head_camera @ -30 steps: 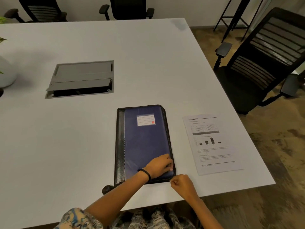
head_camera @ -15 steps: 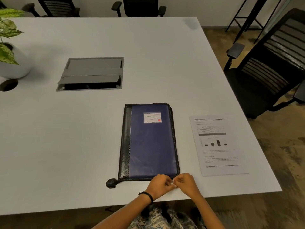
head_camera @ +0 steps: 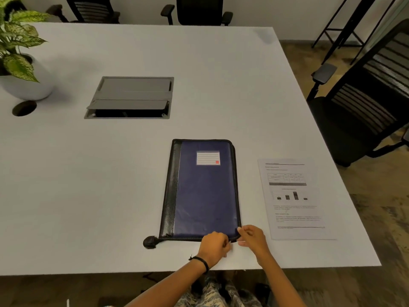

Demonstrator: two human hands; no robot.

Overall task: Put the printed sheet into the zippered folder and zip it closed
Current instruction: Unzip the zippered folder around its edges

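The white rectangular table is lying bare left of the flat blue-and-black zippered folder, giving open passage. A narrow free strip is running between it and the white printed sheet on its right. Farther back, a grey recessed cable box is breaking the surface; a leafy plant in a white pot is filling the far left. A black mesh office chair is standing near the right edge.
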